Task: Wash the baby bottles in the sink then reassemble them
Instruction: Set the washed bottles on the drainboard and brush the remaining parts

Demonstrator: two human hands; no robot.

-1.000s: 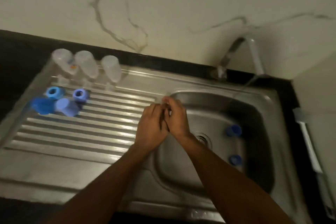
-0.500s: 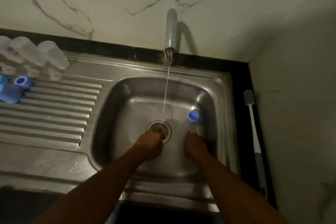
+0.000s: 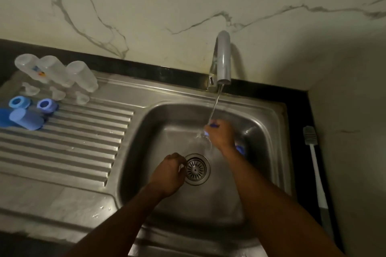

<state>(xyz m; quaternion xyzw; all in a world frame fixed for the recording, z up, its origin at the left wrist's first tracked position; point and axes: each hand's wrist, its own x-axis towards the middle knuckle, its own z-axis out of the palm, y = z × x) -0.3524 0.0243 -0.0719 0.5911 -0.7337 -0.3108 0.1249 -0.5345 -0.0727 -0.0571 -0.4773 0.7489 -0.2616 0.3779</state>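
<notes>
We see the right hand [image 3: 221, 134] beyond the drain [image 3: 196, 169], a little to its right. Its fingers are curled round a small blue bottle part [image 3: 214, 125], and it holds the part in the stream of water [image 3: 215, 106] falling from the tap [image 3: 222, 60]. Most of the part is hidden inside the grip. A second blue part [image 3: 240, 149] lies on the sink [image 3: 133, 152] floor to the right of the drain, half covered by the right wrist.

The left hand [image 3: 169, 173] sits just left of the drain with its fingers curled inward. We cannot tell whether it holds anything.

Far left of the drain, on the ribbed draining board [image 3: 62, 146], three clear bottles [image 3: 54, 71] lie side by side. Nearer us are clear teats [image 3: 56, 94], blue rings [image 3: 45, 105] and blue caps [image 3: 26, 119]. Well right of the drain, outside the sink, lies a long-handled brush [image 3: 314, 162].
</notes>
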